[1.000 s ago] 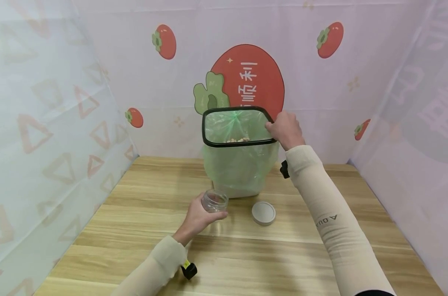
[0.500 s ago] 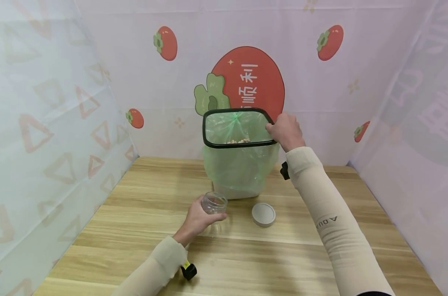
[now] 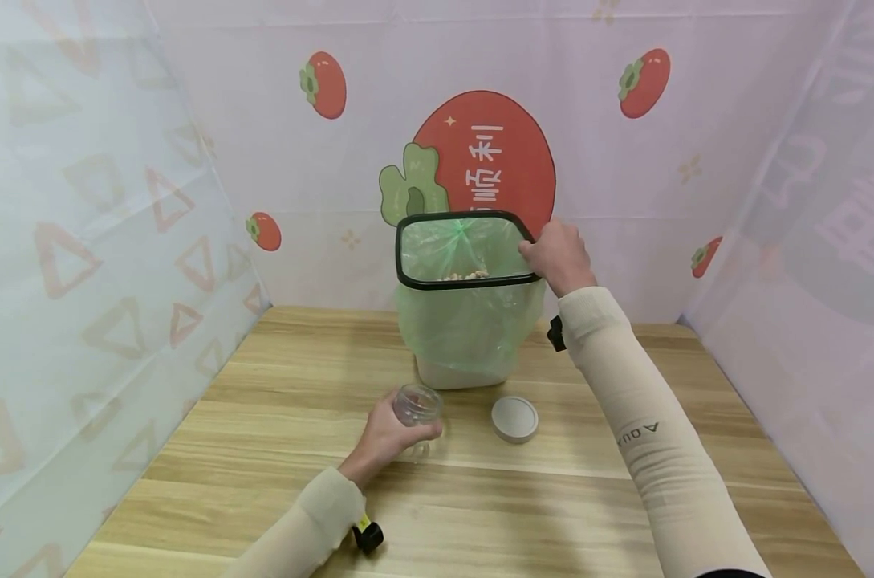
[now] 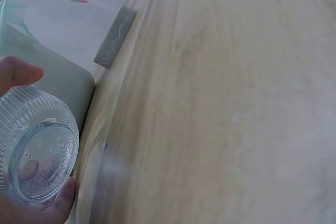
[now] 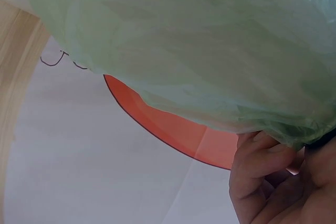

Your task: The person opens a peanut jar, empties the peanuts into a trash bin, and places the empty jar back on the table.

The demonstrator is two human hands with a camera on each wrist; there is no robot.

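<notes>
My left hand (image 3: 386, 435) grips a clear, open glass jar (image 3: 416, 404) in front of the bin, its mouth facing up. In the left wrist view the ribbed jar (image 4: 44, 145) shows its round base, with the thumb and fingers around its side. At the back middle stands a white bin (image 3: 461, 376) lined with a green plastic bag (image 3: 465, 329) under a black rim ring (image 3: 465, 284). Pale bits (image 3: 467, 275) show inside. My right hand (image 3: 561, 255) holds the rim's right corner; in the right wrist view its curled fingers (image 5: 257, 166) are against the bag.
A round whitish lid (image 3: 514, 419) lies on the wooden table (image 3: 588, 514), right of the jar and in front of the bin. Behind the bin rises a printed cloth backdrop (image 3: 335, 177). A grey strip (image 4: 115, 36) shows beyond the bin in the left wrist view.
My left hand has brought the jar slightly down and toward me, a little away from the bin. The right hand stays on the rim, and the bin and lid have not moved.
</notes>
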